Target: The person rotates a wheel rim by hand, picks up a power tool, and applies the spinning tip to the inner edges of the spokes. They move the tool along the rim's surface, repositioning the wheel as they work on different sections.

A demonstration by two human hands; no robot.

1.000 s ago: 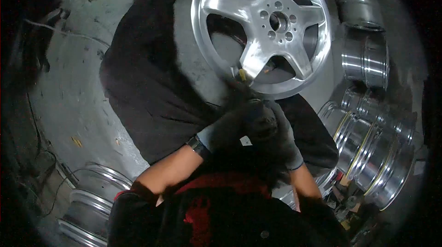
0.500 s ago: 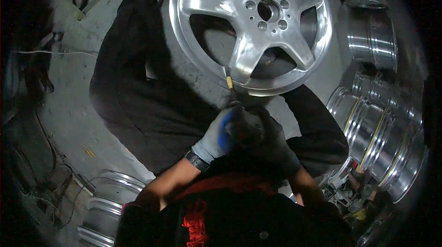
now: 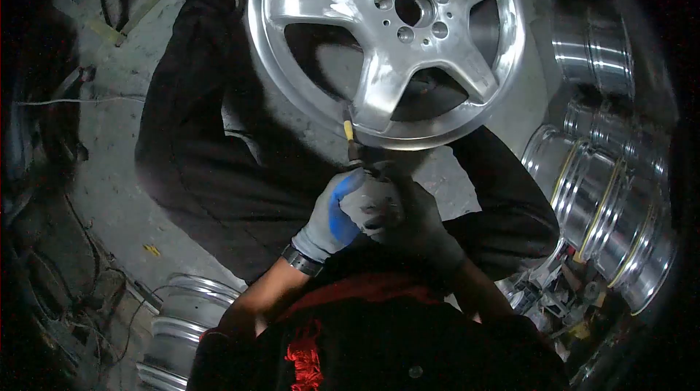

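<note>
Head: hands [image 3: 379,209] grip tool [image 3: 352,145] at 5-spoke wheel [image 3: 379,88]; shirt print [image 3: 302,351] unreadable.

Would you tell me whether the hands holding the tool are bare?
No, the left hand and the right hand both wear grey gloves around the tool.

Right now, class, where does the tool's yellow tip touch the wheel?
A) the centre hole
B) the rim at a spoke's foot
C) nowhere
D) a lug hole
B: the tool, held in the left hand and right hand, has its yellow tip on the wheel at its near rim, where a spoke joins.
</note>
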